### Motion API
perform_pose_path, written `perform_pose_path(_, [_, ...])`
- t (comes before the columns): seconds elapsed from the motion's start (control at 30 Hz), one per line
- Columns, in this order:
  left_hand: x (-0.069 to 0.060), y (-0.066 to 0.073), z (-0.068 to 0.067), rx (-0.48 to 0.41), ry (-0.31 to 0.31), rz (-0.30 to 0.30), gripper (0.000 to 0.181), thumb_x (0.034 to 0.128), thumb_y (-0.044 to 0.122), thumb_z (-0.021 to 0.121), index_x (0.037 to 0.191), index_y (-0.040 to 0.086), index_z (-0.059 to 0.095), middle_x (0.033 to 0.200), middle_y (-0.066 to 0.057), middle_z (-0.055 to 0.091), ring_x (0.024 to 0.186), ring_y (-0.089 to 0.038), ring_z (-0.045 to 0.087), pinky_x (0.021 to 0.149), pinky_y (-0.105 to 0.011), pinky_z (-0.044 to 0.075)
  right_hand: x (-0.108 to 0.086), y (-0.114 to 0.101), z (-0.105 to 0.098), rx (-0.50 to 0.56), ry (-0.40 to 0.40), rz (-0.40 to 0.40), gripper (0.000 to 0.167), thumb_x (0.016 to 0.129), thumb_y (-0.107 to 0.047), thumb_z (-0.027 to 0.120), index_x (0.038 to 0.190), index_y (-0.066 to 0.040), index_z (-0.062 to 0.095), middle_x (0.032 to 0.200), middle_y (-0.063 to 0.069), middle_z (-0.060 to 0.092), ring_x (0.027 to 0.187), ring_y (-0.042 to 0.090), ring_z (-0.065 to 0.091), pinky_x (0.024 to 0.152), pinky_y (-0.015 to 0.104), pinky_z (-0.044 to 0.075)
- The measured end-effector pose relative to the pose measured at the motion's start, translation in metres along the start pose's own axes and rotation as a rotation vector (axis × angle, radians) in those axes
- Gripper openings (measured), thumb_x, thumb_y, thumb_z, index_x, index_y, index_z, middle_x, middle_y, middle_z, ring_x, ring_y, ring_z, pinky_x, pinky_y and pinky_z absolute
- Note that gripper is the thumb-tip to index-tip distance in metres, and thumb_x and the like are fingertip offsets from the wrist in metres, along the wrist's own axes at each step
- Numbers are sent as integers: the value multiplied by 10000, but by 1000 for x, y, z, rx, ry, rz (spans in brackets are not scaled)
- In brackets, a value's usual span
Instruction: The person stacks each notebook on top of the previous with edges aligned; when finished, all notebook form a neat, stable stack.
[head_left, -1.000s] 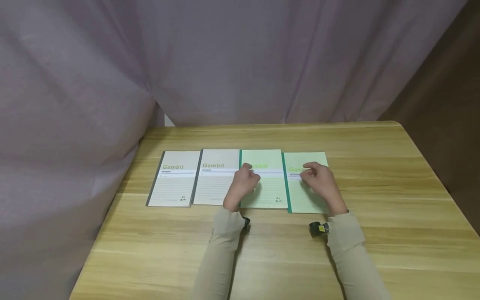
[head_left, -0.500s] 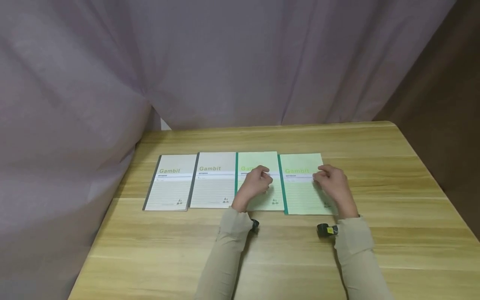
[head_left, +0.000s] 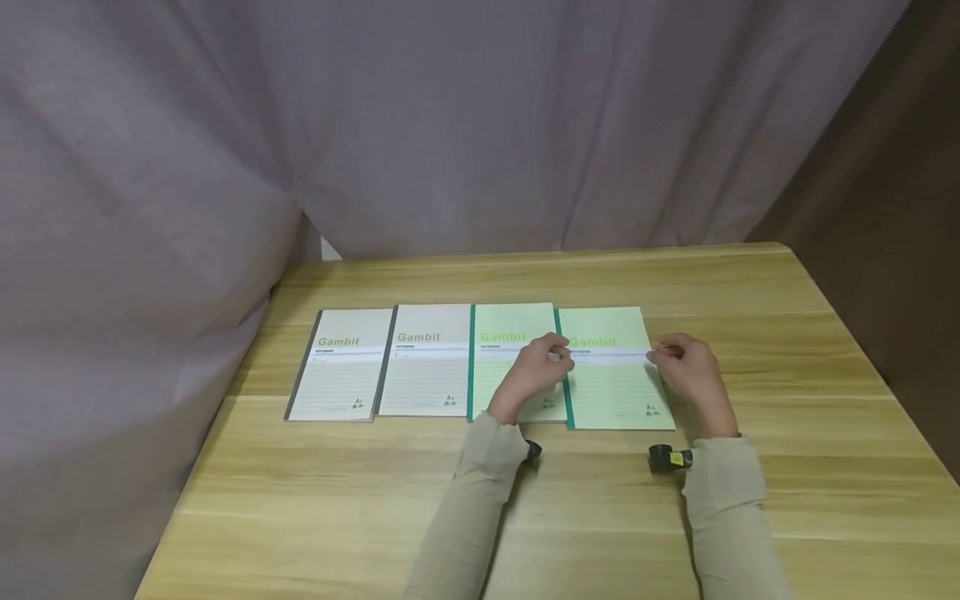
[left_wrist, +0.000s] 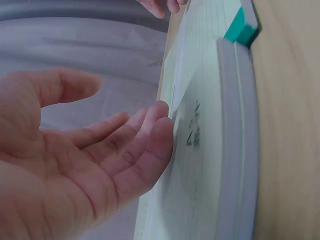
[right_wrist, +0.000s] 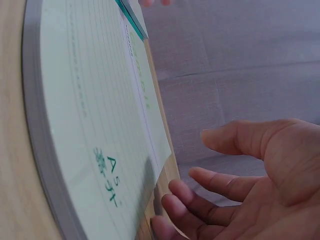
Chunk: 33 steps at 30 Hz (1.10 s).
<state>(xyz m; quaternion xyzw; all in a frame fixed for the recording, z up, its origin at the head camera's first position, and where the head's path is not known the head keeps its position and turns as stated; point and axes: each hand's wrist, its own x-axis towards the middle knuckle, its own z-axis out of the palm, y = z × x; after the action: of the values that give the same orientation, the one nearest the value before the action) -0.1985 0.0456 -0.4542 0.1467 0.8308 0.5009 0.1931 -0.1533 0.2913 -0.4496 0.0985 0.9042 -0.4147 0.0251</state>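
Two notebooks with pale green covers and green spines lie face up side by side, the rightmost green notebook (head_left: pixel 611 387) and the inner green notebook (head_left: pixel 495 375). My left hand (head_left: pixel 528 371) hovers over the inner one, fingertips near the rightmost notebook's spine. In the left wrist view its fingers (left_wrist: pixel 142 160) are loosely bent, thumb apart, holding nothing; whether they touch the cover I cannot tell. My right hand (head_left: pixel 693 371) is at the right edge of the rightmost notebook. The right wrist view shows its thumb (right_wrist: pixel 235 137) and fingers spread apart, with nothing between them.
To the left lie two white notebooks with dark grey spines, the outer white notebook (head_left: pixel 337 379) and the inner white notebook (head_left: pixel 425 379). The row rests on a wooden table (head_left: pixel 375 508). A grey curtain (head_left: pixel 450 125) hangs behind and at the left.
Both hands have moved right: the left across the inner green notebook toward the other's spine, the right to the rightmost notebook's outer edge. The notebooks appear to stay put; the head view shifted slightly.
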Motion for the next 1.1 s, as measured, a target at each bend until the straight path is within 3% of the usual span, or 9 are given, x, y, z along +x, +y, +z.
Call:
perform_pose_path(0.17, [0, -2, 7, 31, -16, -21, 430, 971, 146, 558, 1379, 13, 574, 1248, -103, 657, 838, -131, 575, 759, -264, 464, -1, 4, 1, 8, -51, 43, 526, 1013, -194, 555, 1366, 180, 446, 1238, 337, 530, 1098, 435, 529, 842, 430, 480])
perform_pose_path(0.37, [-1, -3, 6, 48, -36, -10, 438, 962, 144, 555, 1375, -3, 574, 1250, -132, 660, 957, -168, 609, 830, -287, 497, -1, 5, 0, 12, -60, 66, 523, 999, -192, 566, 1332, 198, 462, 1229, 361, 528, 1078, 450, 529, 849, 475, 480])
perform_pose_path(0.67, [0, -8, 5, 47, -48, -21, 425, 971, 145, 543, 1373, 12, 578, 1253, -128, 656, 939, -159, 622, 850, -301, 498, 5, 5, 11, 165, -53, 206, 483, 908, -6, 572, 1338, 197, 492, 1201, 293, 543, 1010, 333, 522, 729, 296, 478])
perform_pose_path(0.9, [3, -3, 2, 21, -67, -5, 479, 977, 162, 507, 1431, 11, 514, 1370, -153, 586, 942, -178, 644, 854, -322, 494, 10, 5, 4, 76, -41, 163, 456, 912, -17, 579, 1307, 197, 498, 1210, 329, 527, 1049, 396, 492, 848, 436, 442])
perform_pose_path(1.1, [5, -2, 3, 21, -93, -3, 520, 983, 181, 496, 1470, -1, 474, 1428, -169, 545, 967, -182, 659, 897, -346, 493, 6, 5, -1, 203, -80, 247, 473, 900, -3, 569, 1330, 168, 471, 1252, 299, 484, 1087, 382, 470, 851, 409, 464])
